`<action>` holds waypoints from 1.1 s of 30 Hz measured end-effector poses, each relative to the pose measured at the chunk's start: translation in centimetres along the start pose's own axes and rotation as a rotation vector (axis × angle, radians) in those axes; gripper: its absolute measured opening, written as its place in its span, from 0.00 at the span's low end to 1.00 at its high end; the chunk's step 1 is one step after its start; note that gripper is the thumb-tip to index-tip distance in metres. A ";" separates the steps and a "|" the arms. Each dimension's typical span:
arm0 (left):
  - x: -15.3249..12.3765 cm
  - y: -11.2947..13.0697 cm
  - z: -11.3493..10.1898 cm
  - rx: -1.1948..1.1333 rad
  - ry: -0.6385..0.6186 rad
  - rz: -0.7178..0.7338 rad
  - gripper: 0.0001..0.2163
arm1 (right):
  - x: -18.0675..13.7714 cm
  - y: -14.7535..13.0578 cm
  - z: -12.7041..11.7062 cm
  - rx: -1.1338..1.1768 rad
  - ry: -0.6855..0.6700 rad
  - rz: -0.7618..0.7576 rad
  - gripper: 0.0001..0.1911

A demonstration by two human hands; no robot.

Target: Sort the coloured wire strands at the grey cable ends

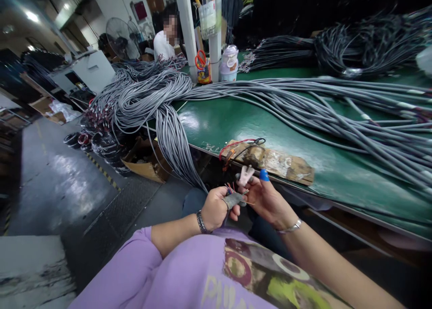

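Cable end [232, 200] in a dull grey sheath, thin multicoloured wires [231, 188] poking out, is pinched in the left hand [215, 208], just off the near edge of the glossy green workbench [211, 115]. Right hand [268, 202] is half curled beside it, near a pale pink V-shaped piece [245, 176]; can't tell if it's gripping that. Looks like separating wires to me, so next move probably wants a steady left pinch and careful right fingertips.

A lilac lidded tumbler [229, 65] stands on the green worktop [209, 120] beside a white post [215, 56]. An open brown cardboard box [148, 171] sits on the grey floor [60, 174].
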State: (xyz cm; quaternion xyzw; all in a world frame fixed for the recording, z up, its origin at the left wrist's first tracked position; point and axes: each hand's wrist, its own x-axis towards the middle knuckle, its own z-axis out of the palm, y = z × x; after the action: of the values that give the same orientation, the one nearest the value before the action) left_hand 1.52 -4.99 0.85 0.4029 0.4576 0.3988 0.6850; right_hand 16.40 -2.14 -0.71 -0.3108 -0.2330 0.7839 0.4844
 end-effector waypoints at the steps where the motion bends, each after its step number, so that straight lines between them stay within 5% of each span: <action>1: -0.1 -0.1 -0.2 0.012 0.001 0.008 0.22 | -0.4 0.0 -0.3 -0.027 -0.016 0.025 0.26; 6: -0.5 -0.4 -0.5 0.085 -0.002 0.041 0.23 | -2.3 0.2 -0.7 -0.303 -0.020 0.019 0.20; 13: -0.5 -0.2 -0.9 0.206 -0.172 0.024 0.22 | -2.9 -0.1 0.9 -0.563 -0.028 -0.126 0.15; 18: -0.6 -0.4 -1.0 0.112 -0.049 0.066 0.22 | -2.6 0.2 0.8 -0.616 0.107 -0.174 0.18; 23: -0.4 -0.8 -1.0 0.004 0.007 0.096 0.21 | -2.5 0.4 0.2 -0.515 0.078 -0.154 0.18; 28: -0.1 -0.4 -0.5 -0.079 0.024 0.115 0.19 | -1.1 0.1 -0.9 -0.162 0.070 -0.066 0.22; 33: 0.2 0.2 0.6 -0.095 -0.001 0.123 0.20 | 1.0 -0.3 -0.5 -0.124 0.047 -0.076 0.25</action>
State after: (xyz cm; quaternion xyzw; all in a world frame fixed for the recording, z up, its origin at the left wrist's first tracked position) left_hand 2.07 -4.80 1.15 0.3976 0.4123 0.4611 0.6777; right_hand 16.58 -1.12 -1.08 -0.3496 -0.2815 0.7413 0.4990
